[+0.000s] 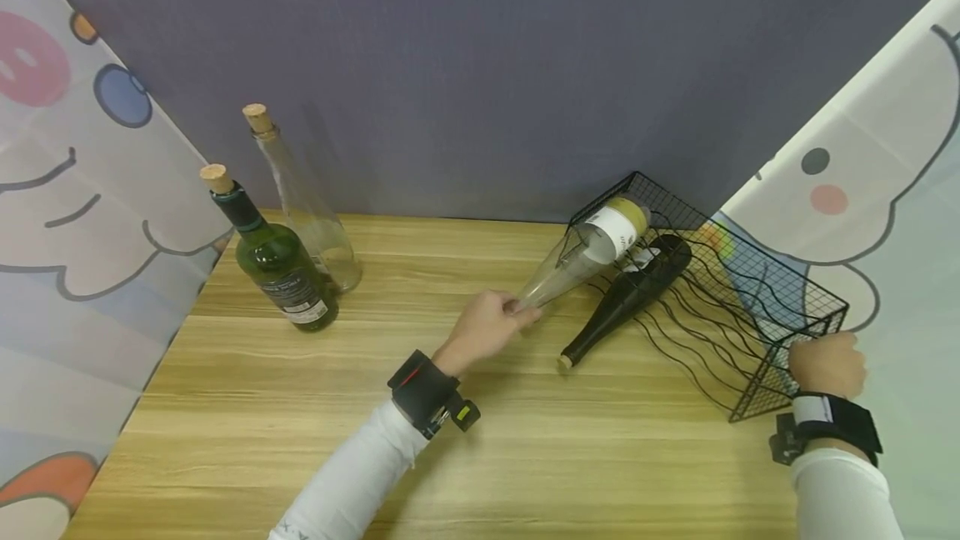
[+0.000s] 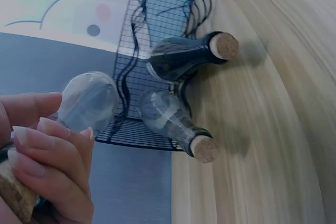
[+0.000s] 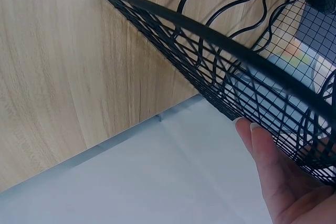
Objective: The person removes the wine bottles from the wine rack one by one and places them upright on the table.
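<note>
My left hand (image 1: 487,327) grips a clear glass bottle (image 1: 557,277) by its corked neck. That bottle slants up to the right, its base over the upper wavy bars of a black wire wine rack (image 1: 767,377). Below lie a dark bottle (image 1: 630,294) and, in the left wrist view, another clear bottle (image 2: 165,116); both have corked necks pointing out of the rack. The held bottle and hand mostly hide that second clear bottle in the head view. At the rack's right end, my right hand (image 1: 828,365) holds the mesh side.
On the left of the wooden table (image 1: 480,457) stand a corked green bottle (image 1: 281,273) and a tall corked clear bottle (image 1: 318,227). A grey panel (image 1: 420,82) rises behind the table. Cartoon-printed sheets (image 1: 832,182) flank both sides.
</note>
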Action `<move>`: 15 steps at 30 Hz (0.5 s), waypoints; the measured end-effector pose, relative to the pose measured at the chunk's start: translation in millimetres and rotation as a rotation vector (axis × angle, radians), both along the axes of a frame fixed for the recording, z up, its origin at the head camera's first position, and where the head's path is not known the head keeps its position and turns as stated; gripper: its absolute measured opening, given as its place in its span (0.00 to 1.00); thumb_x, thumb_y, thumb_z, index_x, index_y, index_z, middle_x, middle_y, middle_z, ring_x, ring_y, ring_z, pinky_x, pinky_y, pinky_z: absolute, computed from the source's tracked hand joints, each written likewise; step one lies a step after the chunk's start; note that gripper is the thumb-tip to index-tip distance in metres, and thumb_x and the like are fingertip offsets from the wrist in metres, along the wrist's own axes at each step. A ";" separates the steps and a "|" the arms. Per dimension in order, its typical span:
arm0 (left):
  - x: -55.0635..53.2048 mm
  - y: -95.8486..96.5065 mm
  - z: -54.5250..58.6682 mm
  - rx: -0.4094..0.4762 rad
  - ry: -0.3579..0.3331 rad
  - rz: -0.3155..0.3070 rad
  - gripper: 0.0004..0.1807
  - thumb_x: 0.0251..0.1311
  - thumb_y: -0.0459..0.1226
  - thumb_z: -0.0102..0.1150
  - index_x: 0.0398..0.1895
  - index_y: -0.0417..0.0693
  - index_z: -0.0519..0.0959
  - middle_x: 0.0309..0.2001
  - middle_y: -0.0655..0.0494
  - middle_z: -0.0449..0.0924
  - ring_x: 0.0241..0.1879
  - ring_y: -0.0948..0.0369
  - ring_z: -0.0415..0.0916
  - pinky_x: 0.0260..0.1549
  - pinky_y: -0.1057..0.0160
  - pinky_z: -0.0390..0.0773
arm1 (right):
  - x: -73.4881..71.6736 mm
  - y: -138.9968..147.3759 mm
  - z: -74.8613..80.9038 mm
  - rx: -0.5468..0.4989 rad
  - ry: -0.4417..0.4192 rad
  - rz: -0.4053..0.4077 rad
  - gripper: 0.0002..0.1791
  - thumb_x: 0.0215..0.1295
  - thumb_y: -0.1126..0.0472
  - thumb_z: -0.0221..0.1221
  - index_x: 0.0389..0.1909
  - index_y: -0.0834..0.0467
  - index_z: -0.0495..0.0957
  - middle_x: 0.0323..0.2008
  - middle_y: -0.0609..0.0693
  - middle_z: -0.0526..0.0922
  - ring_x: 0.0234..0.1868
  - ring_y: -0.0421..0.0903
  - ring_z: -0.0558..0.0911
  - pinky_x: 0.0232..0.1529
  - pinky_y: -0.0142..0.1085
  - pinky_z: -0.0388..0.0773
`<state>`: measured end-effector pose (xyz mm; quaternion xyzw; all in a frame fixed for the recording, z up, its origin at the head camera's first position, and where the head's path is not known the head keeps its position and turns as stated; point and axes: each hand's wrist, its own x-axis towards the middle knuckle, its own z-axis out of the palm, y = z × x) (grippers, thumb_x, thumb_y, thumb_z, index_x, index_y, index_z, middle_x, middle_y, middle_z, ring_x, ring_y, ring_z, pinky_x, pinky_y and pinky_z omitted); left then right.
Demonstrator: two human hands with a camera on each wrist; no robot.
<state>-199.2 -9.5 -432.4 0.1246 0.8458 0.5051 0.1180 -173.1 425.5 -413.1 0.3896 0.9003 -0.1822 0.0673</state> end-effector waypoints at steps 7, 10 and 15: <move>8.0 -1.0 7.8 -0.016 0.034 0.024 0.16 0.63 0.47 0.63 0.36 0.42 0.83 0.16 0.62 0.66 0.13 0.67 0.57 0.12 0.71 0.56 | -0.2 -0.8 -0.7 -0.002 0.005 -0.007 0.39 0.69 0.57 0.38 0.68 0.84 0.41 0.61 0.87 0.57 0.62 0.80 0.63 0.57 0.64 0.70; 10.4 -2.0 11.3 -0.010 0.032 0.032 0.15 0.62 0.47 0.64 0.36 0.43 0.84 0.15 0.62 0.66 0.13 0.67 0.56 0.12 0.71 0.56 | -0.3 -0.5 -0.6 -0.003 0.006 -0.004 0.39 0.70 0.56 0.38 0.68 0.84 0.40 0.61 0.87 0.57 0.62 0.80 0.63 0.57 0.64 0.70; 11.5 -6.2 16.4 0.012 0.028 0.033 0.15 0.62 0.48 0.64 0.34 0.44 0.84 0.15 0.62 0.66 0.13 0.66 0.57 0.12 0.70 0.57 | -1.2 0.8 -1.2 0.000 0.003 -0.003 0.39 0.70 0.57 0.37 0.68 0.84 0.40 0.61 0.87 0.57 0.62 0.80 0.63 0.58 0.63 0.70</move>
